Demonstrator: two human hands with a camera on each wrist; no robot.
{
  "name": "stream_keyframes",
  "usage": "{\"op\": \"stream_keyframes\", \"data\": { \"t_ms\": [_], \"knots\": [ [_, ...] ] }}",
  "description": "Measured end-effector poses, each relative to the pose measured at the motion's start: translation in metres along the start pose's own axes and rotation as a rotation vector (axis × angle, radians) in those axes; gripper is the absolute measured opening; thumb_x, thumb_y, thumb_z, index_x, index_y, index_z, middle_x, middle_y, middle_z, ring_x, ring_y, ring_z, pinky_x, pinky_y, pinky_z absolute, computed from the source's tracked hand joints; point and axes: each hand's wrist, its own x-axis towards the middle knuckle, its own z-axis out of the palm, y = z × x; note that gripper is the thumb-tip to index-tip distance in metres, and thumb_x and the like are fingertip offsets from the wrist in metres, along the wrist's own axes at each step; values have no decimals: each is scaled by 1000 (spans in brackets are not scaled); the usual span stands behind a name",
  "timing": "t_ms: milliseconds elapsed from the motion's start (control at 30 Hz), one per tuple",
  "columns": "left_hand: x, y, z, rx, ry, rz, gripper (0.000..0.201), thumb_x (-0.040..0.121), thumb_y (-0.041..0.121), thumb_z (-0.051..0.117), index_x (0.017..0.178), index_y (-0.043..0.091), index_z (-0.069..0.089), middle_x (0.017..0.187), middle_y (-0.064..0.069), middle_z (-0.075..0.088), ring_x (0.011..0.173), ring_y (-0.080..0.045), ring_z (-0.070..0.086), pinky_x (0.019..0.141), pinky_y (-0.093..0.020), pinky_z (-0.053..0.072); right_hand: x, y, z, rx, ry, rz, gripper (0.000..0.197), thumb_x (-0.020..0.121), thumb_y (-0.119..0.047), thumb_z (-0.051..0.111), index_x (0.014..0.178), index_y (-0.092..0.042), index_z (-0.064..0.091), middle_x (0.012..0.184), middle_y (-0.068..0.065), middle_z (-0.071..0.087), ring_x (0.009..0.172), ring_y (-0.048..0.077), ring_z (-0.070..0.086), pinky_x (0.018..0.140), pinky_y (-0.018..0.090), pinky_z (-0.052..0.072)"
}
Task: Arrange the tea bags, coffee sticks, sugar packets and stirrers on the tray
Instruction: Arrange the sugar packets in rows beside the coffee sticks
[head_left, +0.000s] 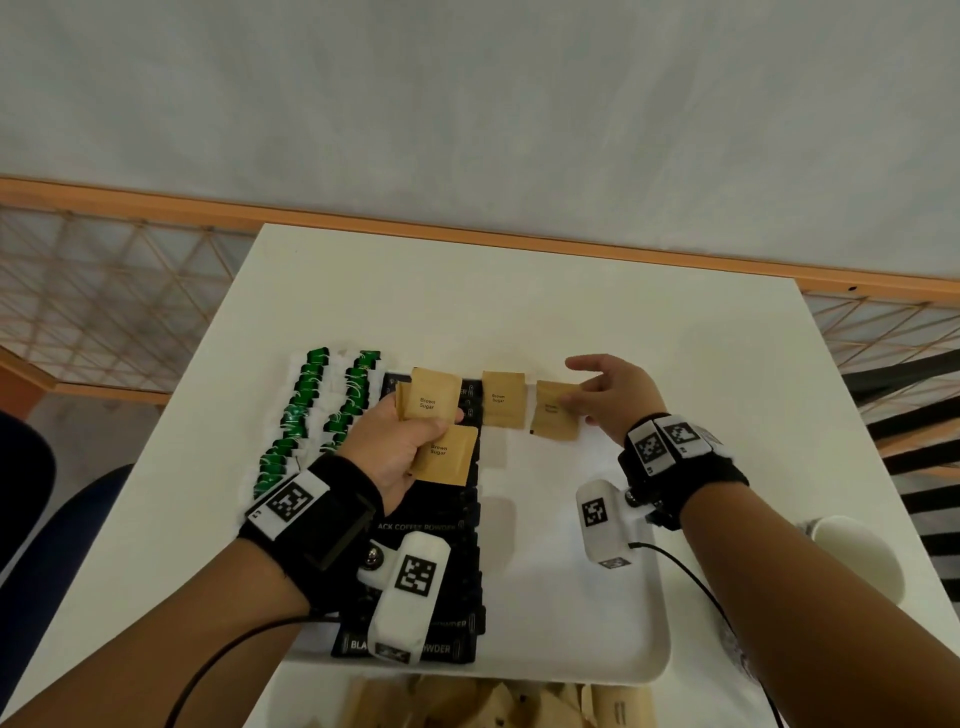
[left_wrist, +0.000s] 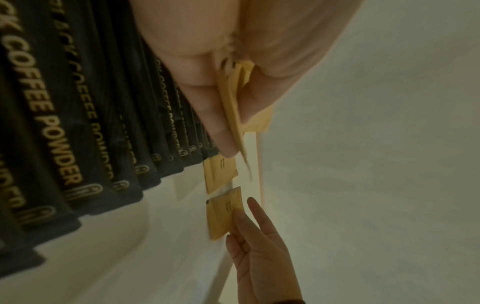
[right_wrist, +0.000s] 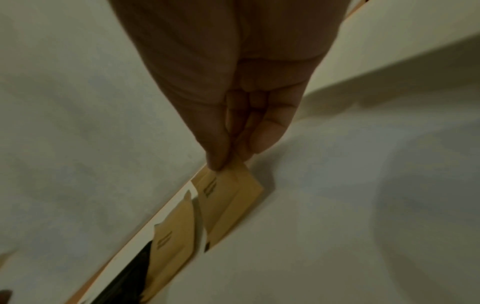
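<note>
My left hand (head_left: 402, 441) grips a small stack of brown sugar packets (head_left: 431, 402) above the black coffee sticks (head_left: 441, 525) on the white tray (head_left: 644, 649). In the left wrist view the packets (left_wrist: 232, 107) sit edge-on between thumb and fingers. My right hand (head_left: 605, 397) pinches one brown sugar packet (head_left: 553, 410) at the tray's far right; the right wrist view shows this packet (right_wrist: 231, 197) under the fingertips (right_wrist: 217, 162). Another sugar packet (head_left: 503, 399) lies flat to its left. Green tea bags (head_left: 306, 410) stand in two rows at the tray's left.
A pile of loose brown sugar packets (head_left: 498, 701) lies at the near table edge. A white paper cup (head_left: 852, 551) lies on its side at the right. The far half of the white table (head_left: 519, 291) is bare. A railing runs behind.
</note>
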Motion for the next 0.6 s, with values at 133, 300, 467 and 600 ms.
{"op": "stream_keyframes", "data": {
  "t_ms": [133, 300, 467, 600],
  "knots": [
    [2, -1, 0, 3, 8, 5, 29, 92, -3, 52, 119, 6, 58, 96, -5, 70, 84, -20, 66, 63, -36, 55, 8, -2, 3, -82, 47, -60, 35, 77, -16, 74, 109, -28, 64, 85, 2, 67, 79, 19, 64, 73, 33, 54],
    [4, -2, -1, 9, 5, 6, 27, 93, -3, 51, 115, 10, 59, 97, -4, 70, 84, -18, 67, 60, -34, 56, 10, -2, 9, -154, 59, -92, 30, 78, -17, 73, 104, -29, 62, 86, 3, 66, 78, 19, 64, 70, 29, 50],
    [4, -4, 1, 5, 0, 8, 27, 93, -3, 51, 115, 11, 59, 98, -2, 71, 83, -16, 68, 59, -33, 58, 9, -1, 12, -181, 73, -121, 30, 80, -19, 73, 107, -26, 62, 84, 3, 65, 75, 16, 60, 65, 24, 46],
    [3, -4, 5, 0, -14, 11, 31, 93, -4, 51, 120, 8, 57, 100, -4, 70, 86, -19, 67, 64, -37, 58, 8, 0, 13, -189, 81, -131, 32, 81, -20, 72, 110, -25, 61, 85, 4, 66, 77, 13, 58, 64, 19, 44]
  ]
}}
